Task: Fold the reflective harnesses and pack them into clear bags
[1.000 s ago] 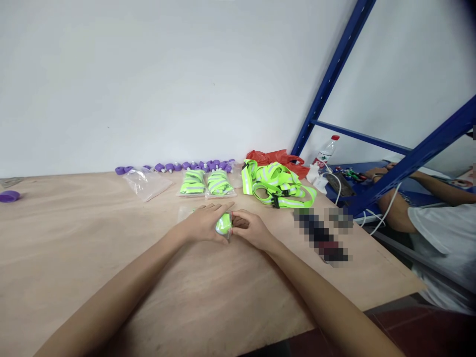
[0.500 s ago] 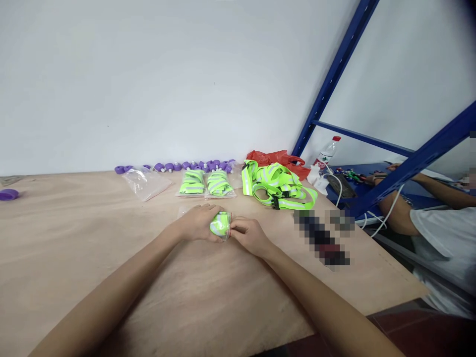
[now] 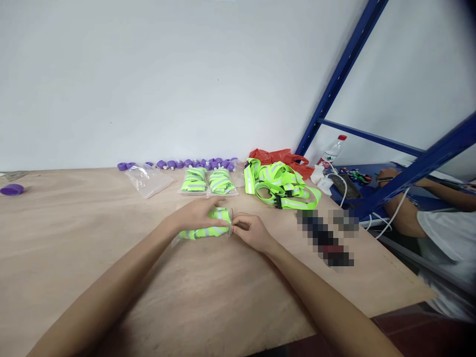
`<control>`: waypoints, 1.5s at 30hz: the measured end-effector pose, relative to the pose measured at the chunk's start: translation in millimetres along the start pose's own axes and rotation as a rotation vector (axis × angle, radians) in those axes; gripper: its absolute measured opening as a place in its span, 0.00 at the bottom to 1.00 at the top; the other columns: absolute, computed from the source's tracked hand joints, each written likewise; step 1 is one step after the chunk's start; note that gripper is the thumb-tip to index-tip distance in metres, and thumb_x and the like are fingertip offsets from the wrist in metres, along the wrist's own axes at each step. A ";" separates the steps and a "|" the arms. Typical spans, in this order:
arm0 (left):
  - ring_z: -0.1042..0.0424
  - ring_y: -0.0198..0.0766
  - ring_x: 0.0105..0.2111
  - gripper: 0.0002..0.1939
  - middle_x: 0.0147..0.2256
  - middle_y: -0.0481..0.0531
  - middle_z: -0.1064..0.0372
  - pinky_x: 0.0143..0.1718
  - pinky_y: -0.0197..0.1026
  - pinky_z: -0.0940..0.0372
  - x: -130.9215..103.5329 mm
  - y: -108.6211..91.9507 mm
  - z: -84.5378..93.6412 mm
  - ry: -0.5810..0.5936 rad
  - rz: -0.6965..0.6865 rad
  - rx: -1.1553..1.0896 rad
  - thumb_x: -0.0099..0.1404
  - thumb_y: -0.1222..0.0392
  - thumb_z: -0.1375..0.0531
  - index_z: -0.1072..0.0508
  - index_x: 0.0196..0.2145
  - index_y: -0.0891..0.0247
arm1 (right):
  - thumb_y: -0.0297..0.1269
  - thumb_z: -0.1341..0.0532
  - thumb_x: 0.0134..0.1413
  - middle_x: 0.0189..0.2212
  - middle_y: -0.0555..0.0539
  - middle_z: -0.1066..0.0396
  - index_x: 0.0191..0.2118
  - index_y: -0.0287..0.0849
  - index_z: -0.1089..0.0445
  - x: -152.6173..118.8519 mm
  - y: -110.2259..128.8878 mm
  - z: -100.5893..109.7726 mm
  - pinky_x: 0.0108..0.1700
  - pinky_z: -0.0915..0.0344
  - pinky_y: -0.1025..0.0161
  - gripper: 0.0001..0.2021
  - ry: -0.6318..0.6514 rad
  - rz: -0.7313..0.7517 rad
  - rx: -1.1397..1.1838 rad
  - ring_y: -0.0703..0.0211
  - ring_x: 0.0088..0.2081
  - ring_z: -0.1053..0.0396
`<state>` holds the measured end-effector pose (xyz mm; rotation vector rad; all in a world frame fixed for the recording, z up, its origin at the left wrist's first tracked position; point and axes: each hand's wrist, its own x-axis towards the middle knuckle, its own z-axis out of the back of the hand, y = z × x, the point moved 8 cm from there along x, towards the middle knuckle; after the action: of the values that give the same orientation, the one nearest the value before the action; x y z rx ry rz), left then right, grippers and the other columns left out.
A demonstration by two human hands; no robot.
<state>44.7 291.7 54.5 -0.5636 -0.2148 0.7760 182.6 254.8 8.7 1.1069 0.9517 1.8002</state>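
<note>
A clear zip bag [image 3: 204, 232] holding a folded neon-green reflective strap lies on the table in front of me. My left hand [image 3: 191, 215] is across the bag, its thumb on the near side and its fingers partly hidden behind, gripping it. At the bag's right end, by the red-edged mouth, my right hand [image 3: 251, 231] pinches the plastic between thumb and fingers. Just beyond, two more filled bags rest side by side, a left bag [image 3: 194, 179] and a right bag [image 3: 220, 182]. Loose green reflective straps [image 3: 278, 183] with black buckles are heaped to their right.
An unfilled clear bag [image 3: 147, 181] lies at the back left. Purple parts [image 3: 171, 164] line the wall, and a purple piece [image 3: 12, 189] sits far left. Behind the straps is a red plastic bag [image 3: 273, 156]. A blue rack [image 3: 334, 84] and a co-worker's arm [image 3: 397, 206] are on the right.
My left hand has shifted slightly left and up, uncovering more of the bag and the green strap along its near side. My right hand still pinches the mouth. The view has shifted slightly.
</note>
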 end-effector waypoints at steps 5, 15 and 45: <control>0.26 0.47 0.39 0.28 0.42 0.53 0.22 0.37 0.39 0.37 -6.7 24.1 6.9 0.164 0.154 -0.148 0.62 0.35 0.41 0.21 0.45 0.62 | 0.42 0.35 0.52 0.29 0.49 0.27 0.27 0.43 0.26 2.4 -7.4 6.6 0.38 0.33 0.61 0.09 0.010 -0.078 0.184 0.58 0.33 0.30; 0.28 0.46 0.49 0.24 0.48 0.56 0.25 0.46 0.41 0.33 2.9 18.1 -37.6 0.114 0.166 -0.900 0.59 0.46 0.33 0.24 0.48 0.64 | 0.48 0.29 0.45 0.38 0.47 0.23 0.27 0.44 0.24 4.6 -21.7 21.2 0.41 0.32 0.59 0.13 -0.067 -0.153 0.354 0.54 0.39 0.28; 0.26 0.34 0.32 0.15 0.33 0.49 0.26 0.39 0.39 0.30 20.8 39.9 -68.4 -0.257 0.114 -1.574 0.53 0.61 0.29 0.26 0.38 0.65 | 0.47 0.27 0.44 0.42 0.48 0.23 0.34 0.47 0.28 2.3 -24.9 41.3 0.48 0.32 0.54 0.15 -0.270 -0.127 0.375 0.51 0.44 0.27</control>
<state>61.6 302.1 -25.0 -1.9626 -1.0729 0.6681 226.1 274.4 1.2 1.4428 1.1915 1.3591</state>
